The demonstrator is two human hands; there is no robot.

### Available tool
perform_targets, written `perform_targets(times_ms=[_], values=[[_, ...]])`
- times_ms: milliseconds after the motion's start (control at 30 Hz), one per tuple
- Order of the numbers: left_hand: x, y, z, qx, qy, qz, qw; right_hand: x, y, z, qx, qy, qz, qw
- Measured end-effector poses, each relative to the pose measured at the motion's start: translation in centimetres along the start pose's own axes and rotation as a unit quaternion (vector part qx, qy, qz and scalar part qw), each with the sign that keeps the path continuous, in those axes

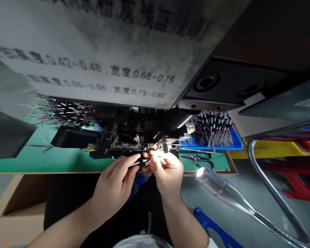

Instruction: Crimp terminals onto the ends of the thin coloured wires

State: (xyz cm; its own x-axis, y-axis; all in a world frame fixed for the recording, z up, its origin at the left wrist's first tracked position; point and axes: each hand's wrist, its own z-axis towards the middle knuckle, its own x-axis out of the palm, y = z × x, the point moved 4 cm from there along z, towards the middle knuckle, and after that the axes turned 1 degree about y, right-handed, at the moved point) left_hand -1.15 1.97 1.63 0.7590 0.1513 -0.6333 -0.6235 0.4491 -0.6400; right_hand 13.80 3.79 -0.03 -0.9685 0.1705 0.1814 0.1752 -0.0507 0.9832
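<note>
A slim cable (136, 163), dark with a whitish stretch and fine reddish wires (148, 161) at its end, sits by the green counter's (67, 166) front edge. The left hand (116, 179) pinches it; whether the right hand (169, 171), fingers curled, grips the wires, I cannot tell.

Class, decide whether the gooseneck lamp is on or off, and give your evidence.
On: the gooseneck lamp glows white at its tip, and the right hand is brightly lit.

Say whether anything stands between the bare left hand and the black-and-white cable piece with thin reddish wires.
Nothing visible does: the left hand holds the cable piece, its reddish wires beside the bare right hand.
</note>
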Motion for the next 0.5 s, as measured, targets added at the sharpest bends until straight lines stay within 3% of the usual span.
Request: perform_targets(times_ms=[300,500], values=[[0.0,0.1,-0.1,-0.005,0.003,0.0,1.0,0.1,0.1,-0.1,-0.009,-0.004,0.007,1.0],[0.2,0.2,-0.5,-0.039,0.059,-0.078,0.994,0.0,-0.8,-1.1,-0.031,-0.01,0.073,0.997]])
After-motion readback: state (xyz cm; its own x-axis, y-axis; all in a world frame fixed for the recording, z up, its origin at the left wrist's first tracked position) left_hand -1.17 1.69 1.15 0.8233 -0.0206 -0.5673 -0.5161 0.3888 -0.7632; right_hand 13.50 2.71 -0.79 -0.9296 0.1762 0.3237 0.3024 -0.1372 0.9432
